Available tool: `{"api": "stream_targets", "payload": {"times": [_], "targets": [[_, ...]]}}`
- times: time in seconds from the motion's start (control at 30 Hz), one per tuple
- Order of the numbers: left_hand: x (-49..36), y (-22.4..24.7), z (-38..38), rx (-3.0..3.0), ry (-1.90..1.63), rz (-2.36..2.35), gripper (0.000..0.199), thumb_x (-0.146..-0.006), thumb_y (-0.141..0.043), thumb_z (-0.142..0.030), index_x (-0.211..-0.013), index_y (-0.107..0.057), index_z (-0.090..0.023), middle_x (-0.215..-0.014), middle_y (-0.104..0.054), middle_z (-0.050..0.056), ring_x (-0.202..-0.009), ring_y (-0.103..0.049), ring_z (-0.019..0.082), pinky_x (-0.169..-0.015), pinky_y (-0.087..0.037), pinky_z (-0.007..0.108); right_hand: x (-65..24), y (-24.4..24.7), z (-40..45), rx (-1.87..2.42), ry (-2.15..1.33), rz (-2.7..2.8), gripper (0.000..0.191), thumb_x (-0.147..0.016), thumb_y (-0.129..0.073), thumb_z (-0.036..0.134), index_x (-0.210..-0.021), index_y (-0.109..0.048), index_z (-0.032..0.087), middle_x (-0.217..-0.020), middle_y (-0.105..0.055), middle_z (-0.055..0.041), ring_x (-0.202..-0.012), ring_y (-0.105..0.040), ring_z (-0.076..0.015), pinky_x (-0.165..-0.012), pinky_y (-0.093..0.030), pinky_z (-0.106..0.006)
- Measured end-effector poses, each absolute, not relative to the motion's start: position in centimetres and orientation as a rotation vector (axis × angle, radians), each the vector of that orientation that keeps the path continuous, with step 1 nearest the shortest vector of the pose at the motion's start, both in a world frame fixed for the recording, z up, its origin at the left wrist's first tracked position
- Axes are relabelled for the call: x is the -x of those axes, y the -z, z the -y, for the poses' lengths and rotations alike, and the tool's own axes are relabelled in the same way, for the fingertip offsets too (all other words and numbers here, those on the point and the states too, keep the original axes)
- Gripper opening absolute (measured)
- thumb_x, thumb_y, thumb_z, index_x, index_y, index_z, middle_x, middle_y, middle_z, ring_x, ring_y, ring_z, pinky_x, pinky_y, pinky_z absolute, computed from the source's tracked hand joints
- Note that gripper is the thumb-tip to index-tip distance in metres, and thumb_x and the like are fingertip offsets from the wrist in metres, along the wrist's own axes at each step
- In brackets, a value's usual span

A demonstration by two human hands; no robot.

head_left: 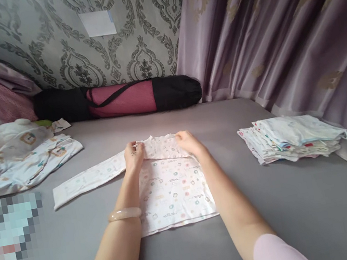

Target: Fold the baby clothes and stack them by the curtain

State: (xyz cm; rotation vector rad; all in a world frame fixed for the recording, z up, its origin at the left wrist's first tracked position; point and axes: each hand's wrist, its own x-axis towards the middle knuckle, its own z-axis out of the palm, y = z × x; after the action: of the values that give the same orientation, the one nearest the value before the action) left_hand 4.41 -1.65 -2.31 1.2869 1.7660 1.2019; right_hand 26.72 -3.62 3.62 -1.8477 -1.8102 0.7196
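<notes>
A small white long-sleeved shirt (174,192) with a pale cartoon print lies flat in front of me. One sleeve stretches out to the left, while a folded band of the same printed cloth crosses the top of the body. My left hand (134,154) is closed on the upper left of the shirt, where the sleeve meets the body. At the upper right corner, my right hand (191,141) pinches the cloth, its fingertips partly hidden by the fabric. A pale bangle (124,214) circles my left wrist area.
On the right of the grey sheet (225,116) sits a stack of folded printed clothes (295,137). A crumpled printed garment (37,158) and a white plush toy (12,131) lie left. Along the wall rests a black and maroon bag (121,99); a purple curtain (259,29) hangs right.
</notes>
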Motion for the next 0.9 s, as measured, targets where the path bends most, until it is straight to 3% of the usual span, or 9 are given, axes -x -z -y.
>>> {"api": "stream_targets", "payload": {"times": [0.07, 0.17, 0.3, 0.5, 0.7, 0.8, 0.9], "targets": [[-4.4, 2.2, 1.8, -1.326, -1.152, -1.850, 0.036, -0.080, -0.056, -0.038, -0.109, -0.061, -0.018, -0.091, -0.069, 0.009, -0.079, -0.065, 0.024, -0.069, -0.050, 0.032, -25.2, -3.6, 4.3, 1.889, -0.656, 2.000, 0.039, -0.096, -0.041, 0.022, -0.127, -0.062, 0.013, -0.137, -0.060, -0.0155, -0.131, -0.051, -0.0241, -0.109, -0.037, -0.034], [-4.7, 2.0, 2.3, -1.485, -1.119, -1.914, 0.030, -0.084, -0.053, -0.034, -0.109, -0.060, -0.018, -0.093, -0.069, 0.011, -0.089, -0.065, 0.027, -0.080, -0.050, 0.035, -23.2, -3.4, 5.4, 1.986, -0.627, 2.111, 0.055, -0.099, -0.038, 0.032, -0.149, -0.039, 0.008, -0.160, -0.030, -0.0181, -0.149, -0.023, -0.0258, -0.119, -0.021, -0.039], [-4.9, 1.5, 3.0, -1.656, -0.993, -1.966, 0.035, -0.089, -0.047, -0.030, -0.120, -0.054, -0.015, -0.102, -0.067, 0.016, -0.102, -0.063, 0.030, -0.087, -0.048, 0.038, -21.9, -2.2, 6.2, 2.137, -0.690, 2.059, 0.071, -0.102, -0.024, 0.048, -0.158, -0.012, 0.006, -0.166, 0.001, -0.0167, -0.153, 0.004, -0.0292, -0.121, -0.001, -0.052], [-5.8, -0.4, 4.2, -2.002, -0.882, -2.175, 0.029, -0.086, -0.046, -0.018, -0.112, -0.056, -0.011, -0.122, -0.055, 0.025, -0.113, -0.055, 0.037, -0.093, -0.045, 0.049, -21.3, -1.0, 6.4, 2.134, -0.545, 2.061, 0.074, -0.101, -0.021, 0.048, -0.158, -0.011, 0.003, -0.165, 0.002, -0.0180, -0.152, 0.005, -0.0307, -0.119, 0.005, -0.056], [-8.7, 0.5, 4.7, -2.246, -0.684, -1.809, 0.037, -0.081, -0.042, -0.009, -0.114, -0.058, -0.012, -0.108, -0.065, 0.018, -0.107, -0.061, 0.030, -0.095, -0.048, 0.042, -20.3, -0.7, 6.8, 1.938, -0.533, 2.338, 0.070, -0.096, -0.028, 0.029, -0.158, -0.009, 0.004, -0.166, 0.001, -0.0121, -0.153, 0.005, -0.0238, -0.122, 0.003, -0.047], [-8.9, 1.4, 4.6, -2.298, -0.611, -1.767, 0.043, -0.079, -0.041, -0.006, -0.119, -0.057, -0.008, -0.124, -0.063, 0.020, -0.122, -0.056, 0.028, -0.105, -0.043, 0.039, -20.1, -0.5, 6.9, 1.938, -0.540, 2.377, 0.067, -0.098, -0.021, 0.030, -0.158, -0.009, 0.003, -0.166, 0.000, -0.0115, -0.153, 0.004, -0.0236, -0.122, 0.002, -0.047], [-8.5, 1.8, 4.8, -2.310, -0.496, -1.808, 0.050, -0.087, -0.038, -0.009, -0.135, -0.048, -0.004, -0.145, -0.050, 0.022, -0.138, -0.043, 0.028, -0.116, -0.032, 0.042, -20.1, -0.4, 6.8, 1.993, -0.528, 2.333, 0.067, -0.100, -0.017, 0.035, -0.158, -0.009, 0.001, -0.166, 0.001, -0.0137, -0.153, 0.004, -0.0254, -0.122, 0.001, -0.049]]}}
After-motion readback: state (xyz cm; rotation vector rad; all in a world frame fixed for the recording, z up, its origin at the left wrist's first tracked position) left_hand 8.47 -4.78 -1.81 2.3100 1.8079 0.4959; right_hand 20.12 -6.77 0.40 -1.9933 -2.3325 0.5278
